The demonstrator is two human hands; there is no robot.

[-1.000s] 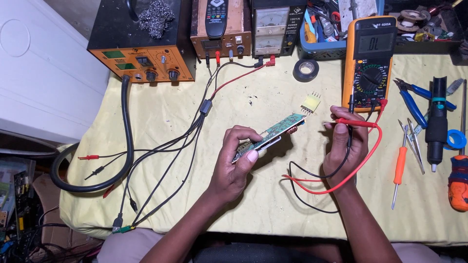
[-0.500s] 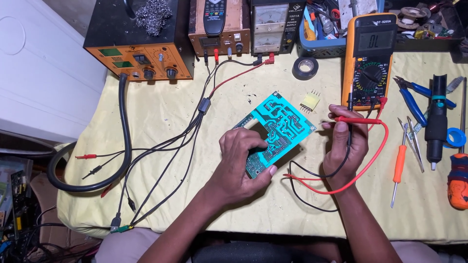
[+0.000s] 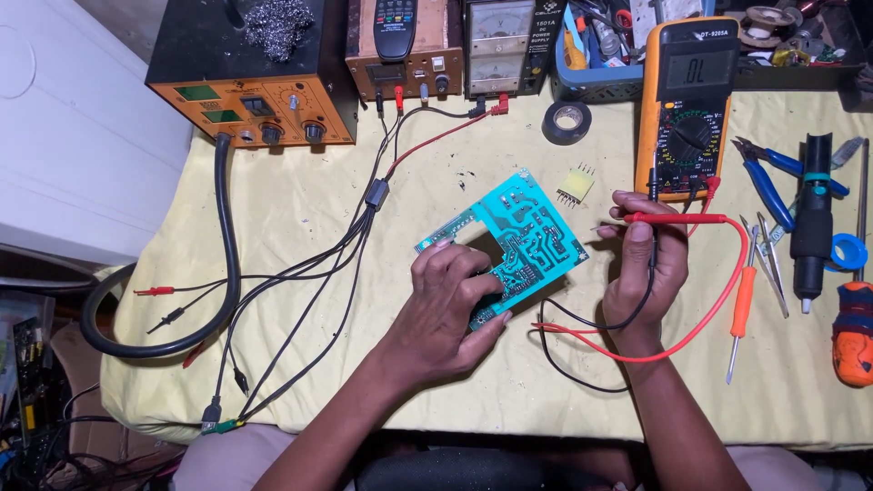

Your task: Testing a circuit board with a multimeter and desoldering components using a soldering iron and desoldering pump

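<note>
While the left hand [image 3: 446, 305] grips a turquoise circuit board [image 3: 518, 238] over the yellow tabletop [image 3: 300, 209], fingers curled on its near edge, right hand [image 3: 646, 264] pinching a red test probe [image 3: 677, 218], beyond, orange multimeter [image 3: 687, 109].

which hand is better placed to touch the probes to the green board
Right. The right hand already pinches the red probe and the black one, tips just beside the circuit board, while the left hand is busy gripping that board.

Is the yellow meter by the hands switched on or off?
On. The yellow meter has dark characters showing on its grey screen, and its red and black leads are plugged in.
</note>
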